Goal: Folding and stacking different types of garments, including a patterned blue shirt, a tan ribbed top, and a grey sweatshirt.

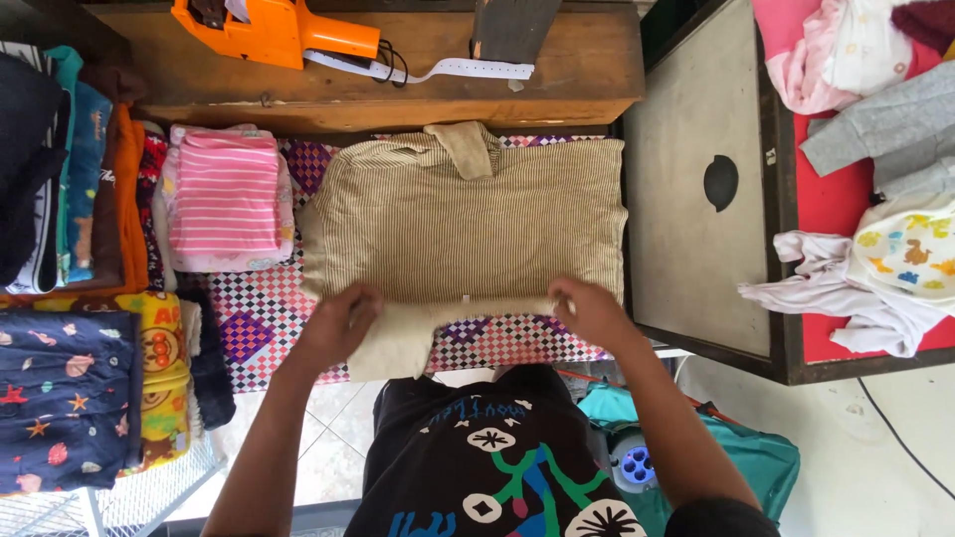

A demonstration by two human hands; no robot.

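Head view: left hand [338, 323] and right hand [592, 308] closed, pinching near edge of striped shirt [468, 219], flat on checkered cloth [264, 308]. Likely fault: uneven pull skews fold or drags cream sleeve [393, 343] off the edge.

This is looking like a small clothing stall or shop. Folded children's clothes are lying in stacks [70, 398] along the left, and more baby garments [885, 119] are sitting in a red-lined tray on the right. An orange price-tag gun [274, 32] is resting on the far wooden shelf [398, 89]. A checkered cloth [264, 308] is covering the folding surface in the middle.
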